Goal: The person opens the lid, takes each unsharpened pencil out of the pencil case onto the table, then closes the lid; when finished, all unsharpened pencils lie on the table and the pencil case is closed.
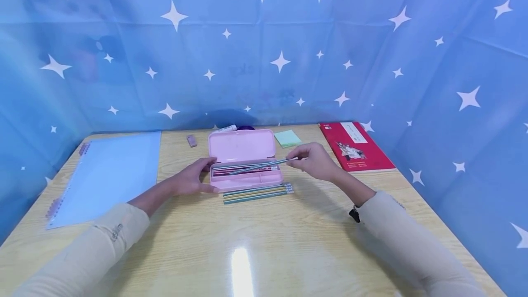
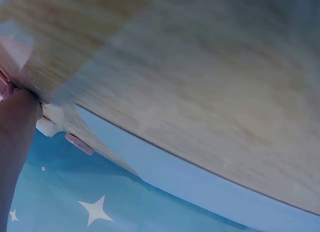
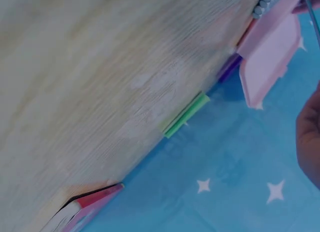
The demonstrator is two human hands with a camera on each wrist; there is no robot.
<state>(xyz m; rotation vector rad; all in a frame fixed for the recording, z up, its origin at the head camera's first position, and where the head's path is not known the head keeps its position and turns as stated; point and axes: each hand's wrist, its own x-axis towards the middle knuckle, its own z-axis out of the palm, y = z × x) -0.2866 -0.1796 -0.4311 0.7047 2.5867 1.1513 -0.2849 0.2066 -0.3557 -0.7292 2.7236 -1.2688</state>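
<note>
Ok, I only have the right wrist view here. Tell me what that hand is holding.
Observer: The right hand pinches a pencil by its end, slanted over the open pink case.
Operator: Report the left hand.
Observer: The left hand rests against the case's left side.
Operator: Give me what lies in front of the case.
Observer: A few loose pencils lie on the table, side by side along the case's near edge.
</note>
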